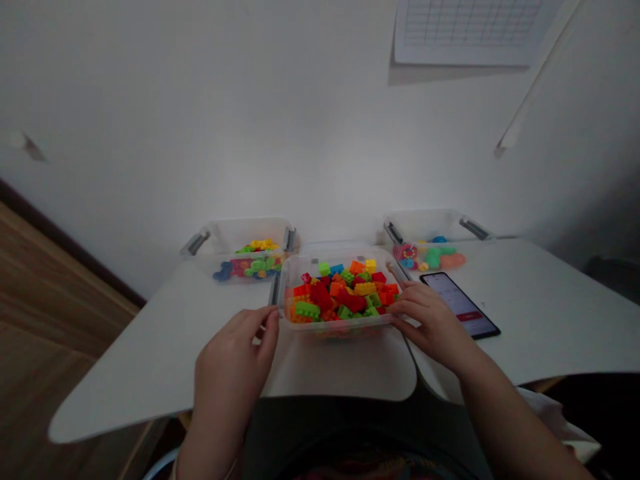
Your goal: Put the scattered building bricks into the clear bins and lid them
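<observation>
A clear plastic box filled with toy building bricks in red, orange, green, yellow and blue stands in front of me on the table. At its front left corner, my left hand is closed, with thumb and fingertips pinching the rim by the grey latch. On the opposite corner, the fingers of my right hand curl against the box's side and rim. Both hands hold the box. Its lower side is partly seen through the clear wall.
Another clear box with small coloured pieces stands back left. A third box with rounded coloured toys is back right. Right of my right hand lies a phone. The white table meets the wall; a printed sheet hangs above.
</observation>
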Tool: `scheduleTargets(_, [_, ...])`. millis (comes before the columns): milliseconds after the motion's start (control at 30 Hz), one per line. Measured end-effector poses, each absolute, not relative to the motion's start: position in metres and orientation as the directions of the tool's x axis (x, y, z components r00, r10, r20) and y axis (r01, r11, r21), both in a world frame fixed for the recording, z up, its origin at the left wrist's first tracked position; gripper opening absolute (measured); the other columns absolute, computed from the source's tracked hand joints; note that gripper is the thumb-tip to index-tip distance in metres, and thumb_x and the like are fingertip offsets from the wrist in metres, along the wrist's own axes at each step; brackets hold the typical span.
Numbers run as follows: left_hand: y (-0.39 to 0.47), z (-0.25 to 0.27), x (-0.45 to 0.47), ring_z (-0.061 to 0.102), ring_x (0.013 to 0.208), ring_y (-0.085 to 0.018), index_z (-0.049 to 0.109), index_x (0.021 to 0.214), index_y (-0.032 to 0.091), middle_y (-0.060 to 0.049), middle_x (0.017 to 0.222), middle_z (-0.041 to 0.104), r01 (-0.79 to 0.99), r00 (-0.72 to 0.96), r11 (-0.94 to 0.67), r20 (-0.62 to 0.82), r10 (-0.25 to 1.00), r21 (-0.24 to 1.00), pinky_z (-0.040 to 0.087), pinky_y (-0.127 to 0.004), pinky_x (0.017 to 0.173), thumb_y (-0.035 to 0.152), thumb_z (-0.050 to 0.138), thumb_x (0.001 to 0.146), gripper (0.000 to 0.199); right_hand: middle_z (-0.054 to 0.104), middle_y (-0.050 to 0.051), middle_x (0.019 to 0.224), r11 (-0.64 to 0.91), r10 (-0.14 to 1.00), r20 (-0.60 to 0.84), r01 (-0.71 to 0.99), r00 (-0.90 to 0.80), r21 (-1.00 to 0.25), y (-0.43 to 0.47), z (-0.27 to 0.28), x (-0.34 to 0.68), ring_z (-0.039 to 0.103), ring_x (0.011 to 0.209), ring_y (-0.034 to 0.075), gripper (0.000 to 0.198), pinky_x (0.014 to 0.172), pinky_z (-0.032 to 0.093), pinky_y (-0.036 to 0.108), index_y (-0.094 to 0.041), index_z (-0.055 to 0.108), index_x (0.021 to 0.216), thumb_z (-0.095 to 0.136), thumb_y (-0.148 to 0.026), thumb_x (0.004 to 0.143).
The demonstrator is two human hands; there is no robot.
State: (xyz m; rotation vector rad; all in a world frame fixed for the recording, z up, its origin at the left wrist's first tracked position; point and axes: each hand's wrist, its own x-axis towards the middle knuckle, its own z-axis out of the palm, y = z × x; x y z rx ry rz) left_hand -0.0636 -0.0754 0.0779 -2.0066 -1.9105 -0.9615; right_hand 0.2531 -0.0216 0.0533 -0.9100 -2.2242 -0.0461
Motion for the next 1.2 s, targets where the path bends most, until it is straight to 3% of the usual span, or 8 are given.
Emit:
scheduleTargets(100, [-0.057,0.080,-0.058,0.067,0.092,-0.022,0.072,0.097,0.020,-0.008,0.100,0.070,0.907,-0.037,-0.254,0.664,0.747,0.336,0.057,-0.033,0.079,0.036,0.051,0.091,0.027,0.069,0.006,0.086,0.788,0.598,0.511,0.572,-0.618,-0.229,-0.024,0.078,0.251,0.063,0.089,0.024,0.012,0.087,0.052,0.044,-0.024,0.070,0.093,0.065,-0.032,0.085])
scheduleTargets(233, [-0.025,0.070,-0.053,0.046,0.136,-0.027,0.059,0.130,0.019,-0.013,0.143,0.052,0.815,0.004,-0.383,0.657,0.754,0.434,0.039,-0.048,0.114,0.027,0.048,0.092,0.041,0.071,0.007,0.100,0.868,0.488,0.459,0.469,-0.742,-0.164,-0.018,0.109,0.227,0.064,0.095,0.021,0.021,0.089,0.051,0.040,-0.024,0.070,0.105,0.053,-0.026,0.093])
scheduleTargets(333, [-0.010,0.058,-0.051,0.037,0.143,-0.024,0.048,0.142,0.018,-0.012,0.153,0.043,0.715,0.017,-0.416,0.580,0.814,0.562,0.031,-0.048,0.119,0.021,0.038,0.093,0.049,0.072,0.004,0.115,0.953,0.301,0.360,0.262,-0.883,-0.153,-0.007,0.117,0.198,0.060,0.117,0.019,0.029,0.101,0.048,0.038,-0.027,0.069,0.116,0.050,-0.021,0.095])
scheduleTargets(533, [-0.005,0.040,-0.057,0.040,0.142,-0.024,0.056,0.136,0.016,-0.012,0.149,0.049,0.649,0.053,-0.436,0.535,0.843,0.623,0.030,-0.049,0.119,0.020,0.036,0.092,0.048,0.058,0.001,0.141,0.964,0.159,0.215,0.104,-0.964,-0.246,0.027,0.111,0.167,0.041,0.140,0.014,0.037,0.116,0.035,0.035,-0.027,0.062,0.129,0.051,-0.019,0.094])
scheduleTargets(700, [-0.005,0.041,-0.060,0.041,0.141,-0.025,0.060,0.133,0.018,-0.009,0.144,0.055,0.651,0.101,-0.465,0.539,0.836,0.600,0.031,-0.050,0.119,0.015,0.038,0.088,0.050,0.046,0.000,0.151,0.961,0.219,0.218,0.171,-0.951,-0.219,0.041,0.104,0.169,0.036,0.143,0.017,0.037,0.119,0.031,0.038,-0.027,0.068,0.121,0.055,-0.014,0.089])
scheduleTargets(933, [-0.007,0.046,-0.057,0.027,0.147,-0.031,0.050,0.142,0.014,-0.011,0.158,0.035,0.626,-0.020,-0.327,0.433,0.901,0.709,0.019,-0.052,0.123,0.014,0.045,0.080,0.063,0.020,0.010,0.163,0.907,0.403,0.061,0.389,-0.913,-0.161,0.047,0.103,0.173,0.032,0.145,0.026,0.045,0.119,0.028,0.040,-0.019,0.054,0.139,0.049,-0.031,0.096])
scheduleTargets(1100, [-0.010,0.046,-0.061,0.028,0.147,-0.029,0.042,0.148,0.014,-0.010,0.157,0.036,0.481,-0.034,-0.265,0.320,0.947,0.836,0.017,-0.047,0.124,0.017,0.047,0.080,0.068,0.030,0.013,0.159,0.821,0.571,0.055,0.569,-0.819,-0.059,0.050,0.106,0.172,0.033,0.144,0.027,0.049,0.118,0.029,0.045,-0.020,0.044,0.147,0.043,-0.029,0.099])
scheduleTargets(1200, [-0.013,0.047,-0.061,0.027,0.148,-0.028,0.039,0.149,0.009,-0.013,0.158,0.034,0.446,-0.042,-0.224,0.270,0.962,0.867,0.016,-0.046,0.124,0.021,0.046,0.081,0.069,0.031,0.014,0.159,0.866,0.499,0.041,0.497,-0.865,-0.060,0.046,0.108,0.171,0.026,0.147,0.026,0.051,0.120,0.025,0.045,-0.017,0.041,0.149,0.041,-0.031,0.100])
